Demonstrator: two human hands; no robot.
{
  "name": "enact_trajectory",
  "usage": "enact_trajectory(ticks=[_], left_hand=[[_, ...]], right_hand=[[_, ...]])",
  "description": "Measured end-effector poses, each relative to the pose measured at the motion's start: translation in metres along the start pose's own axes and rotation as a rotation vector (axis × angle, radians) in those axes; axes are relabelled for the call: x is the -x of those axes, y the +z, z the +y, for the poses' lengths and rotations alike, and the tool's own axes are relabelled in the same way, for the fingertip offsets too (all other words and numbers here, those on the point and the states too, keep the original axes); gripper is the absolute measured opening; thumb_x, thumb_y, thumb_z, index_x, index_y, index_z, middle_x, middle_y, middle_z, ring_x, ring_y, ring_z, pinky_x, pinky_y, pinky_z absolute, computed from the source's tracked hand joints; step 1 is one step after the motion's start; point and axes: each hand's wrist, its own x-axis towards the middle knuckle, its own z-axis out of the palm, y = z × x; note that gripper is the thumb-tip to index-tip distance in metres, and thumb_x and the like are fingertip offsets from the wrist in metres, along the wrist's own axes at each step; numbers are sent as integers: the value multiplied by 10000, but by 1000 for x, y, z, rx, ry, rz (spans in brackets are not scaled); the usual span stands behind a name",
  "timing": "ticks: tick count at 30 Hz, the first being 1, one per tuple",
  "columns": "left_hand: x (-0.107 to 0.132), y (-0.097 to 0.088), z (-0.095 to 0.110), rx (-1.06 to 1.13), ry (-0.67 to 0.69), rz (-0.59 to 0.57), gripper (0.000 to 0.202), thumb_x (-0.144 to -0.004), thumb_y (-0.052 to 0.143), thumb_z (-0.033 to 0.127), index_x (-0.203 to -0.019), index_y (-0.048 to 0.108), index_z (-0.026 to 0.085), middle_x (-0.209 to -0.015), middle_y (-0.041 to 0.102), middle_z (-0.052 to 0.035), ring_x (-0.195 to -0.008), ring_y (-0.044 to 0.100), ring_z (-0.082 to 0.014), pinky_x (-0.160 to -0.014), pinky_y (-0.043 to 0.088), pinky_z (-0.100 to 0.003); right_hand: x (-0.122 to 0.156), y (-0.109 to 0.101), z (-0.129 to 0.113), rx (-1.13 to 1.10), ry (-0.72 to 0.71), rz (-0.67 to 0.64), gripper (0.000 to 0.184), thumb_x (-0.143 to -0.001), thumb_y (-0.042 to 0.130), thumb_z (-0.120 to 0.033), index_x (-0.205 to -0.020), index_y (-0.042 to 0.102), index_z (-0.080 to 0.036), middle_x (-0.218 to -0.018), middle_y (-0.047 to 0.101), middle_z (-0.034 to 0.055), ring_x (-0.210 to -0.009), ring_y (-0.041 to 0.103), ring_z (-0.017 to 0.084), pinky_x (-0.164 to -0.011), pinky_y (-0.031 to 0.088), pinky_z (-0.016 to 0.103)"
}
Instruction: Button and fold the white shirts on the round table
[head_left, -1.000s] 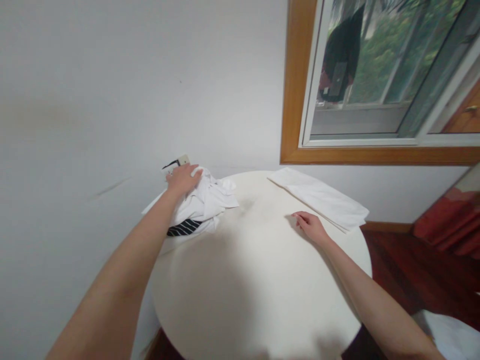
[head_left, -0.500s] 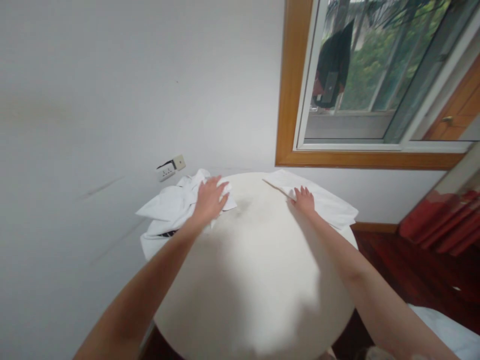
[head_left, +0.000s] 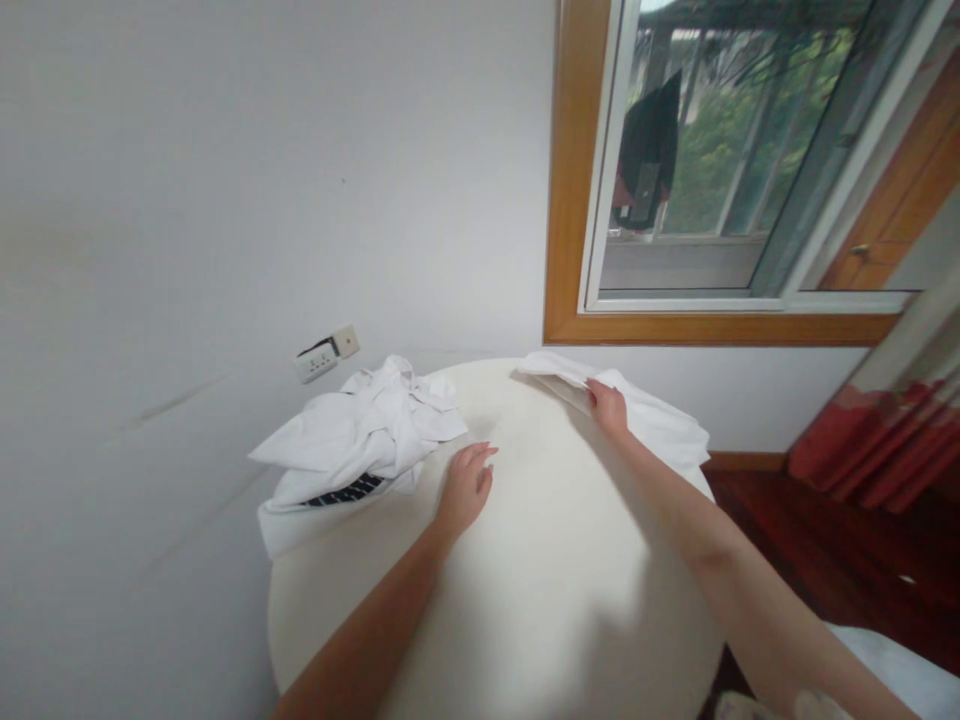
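Note:
Over the round white table [head_left: 555, 560], my left hand [head_left: 466, 485] is open with its fingers stretched forward, holding nothing. It is just right of a crumpled white cloth pile [head_left: 375, 425], apart from it; a black patterned strip [head_left: 349, 490] shows in the pile's fold. At the table's far right side, my right hand [head_left: 609, 405] pinches the near edge of a white cloth [head_left: 656, 425]. That edge is lifted a little, and the cloth's right end reaches the table's rim.
A white wall [head_left: 262, 180] with a socket [head_left: 316, 360] stands behind the table. To the right are a wood-framed window [head_left: 574, 325] and a red and cream curtain [head_left: 862, 445]. White fabric [head_left: 892, 655] lies at the lower right over a dark red floor [head_left: 795, 520].
My left hand has come off the crumpled pile and moved nearer and to the right. My right hand, earlier resting at the cloth's edge, now grips it and has raised that edge slightly.

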Motion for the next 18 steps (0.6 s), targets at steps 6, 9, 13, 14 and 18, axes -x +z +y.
enact_trajectory(ticks=[6,9,13,14,18], left_hand=[[-3,-7,7,-19,-2,154,364,-941,384,215,-1293,474,200,-1263,550,-105,-1212,469,-212,-1061,369,-434],[-3,-12,12,-45,29,150,352,-946,378,219,-1281,483,205,-1280,545,-99,-1235,453,-210,-1077,346,-437],[-2,-13,15,-96,62,50,355,-945,378,237,-1279,499,225,-1289,550,-82,-1247,447,-215,-1082,339,-440],[-1,-12,14,-120,50,22,361,-941,383,245,-1282,502,230,-1292,550,-81,-1247,448,-221,-1080,342,-444],[6,-6,8,-234,-48,-97,400,-908,439,294,-1293,515,219,-1335,529,-111,-1266,441,-267,-1080,340,-468]], right_hand=[[71,-18,-12,-255,-489,-177,372,-945,367,-237,-1238,596,-218,-1267,621,69,-1169,570,221,-1036,407,420],[109,-22,-17,-374,-612,-315,348,-958,384,-245,-1240,589,-241,-1243,638,57,-1186,564,189,-1064,384,421],[137,-30,-26,-529,-620,-383,332,-973,393,-298,-1239,584,-244,-1246,635,71,-1210,547,172,-1098,338,427],[141,-33,-29,-560,-626,-401,321,-971,405,-318,-1215,599,-245,-1227,646,72,-1202,553,173,-1102,328,429],[142,-40,-40,-652,-581,-455,319,-954,437,-428,-1018,686,-240,-1109,695,70,-1142,593,187,-1063,372,408]])
